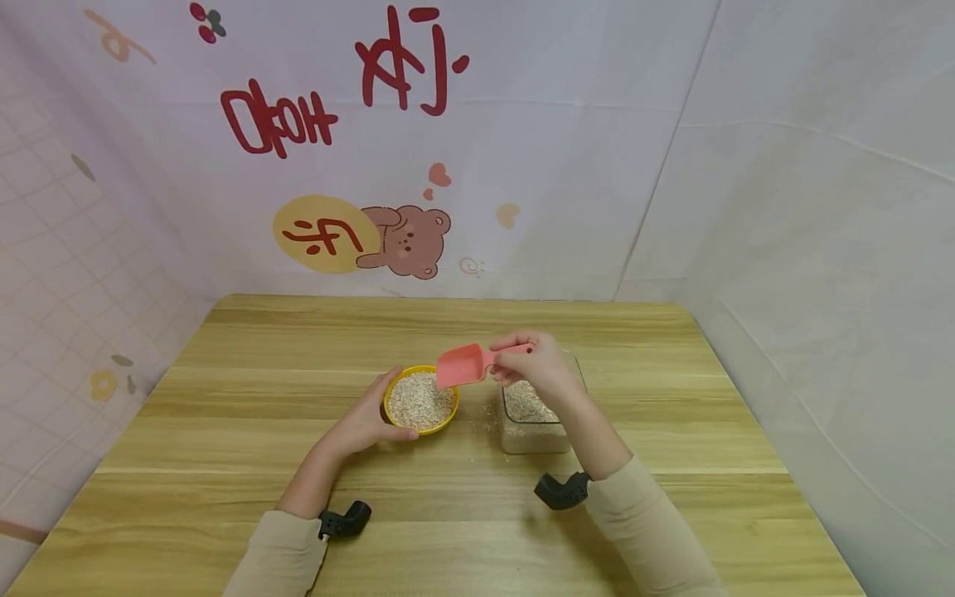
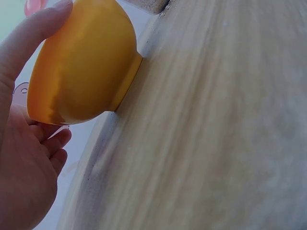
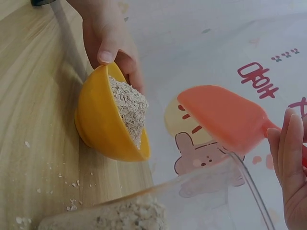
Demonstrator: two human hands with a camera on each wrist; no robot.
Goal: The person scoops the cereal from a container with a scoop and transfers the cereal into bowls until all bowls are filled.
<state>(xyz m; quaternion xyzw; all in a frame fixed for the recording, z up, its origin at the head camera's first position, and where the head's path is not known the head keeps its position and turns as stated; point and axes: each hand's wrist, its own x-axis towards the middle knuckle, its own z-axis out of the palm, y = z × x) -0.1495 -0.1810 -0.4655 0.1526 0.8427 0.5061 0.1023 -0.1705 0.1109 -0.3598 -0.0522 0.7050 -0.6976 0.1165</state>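
Observation:
A yellow bowl [image 1: 386, 408] heaped with rolled oats [image 3: 128, 108] stands on the table. My left hand [image 1: 367, 419] holds its side, thumb at the near rim and fingers round the far side. In my right hand [image 1: 539, 365] is a pink scoop [image 1: 461, 366], gripped by its handle. The scoop's blade is over the bowl's right rim, and its inside shows bare pink. Below the right hand sits a clear square container [image 1: 537, 438] with more oats in it, partly hidden by that hand and forearm. The left wrist view shows the bowl's foot on the wood.
Loose oat flakes [image 3: 73, 206] lie scattered on the wooden table [image 1: 433, 514] between bowl and container. Behind the table hangs a white printed cloth [image 1: 567, 149], and more cloth closes off the left and right sides. A dark camera mount sits on each wrist.

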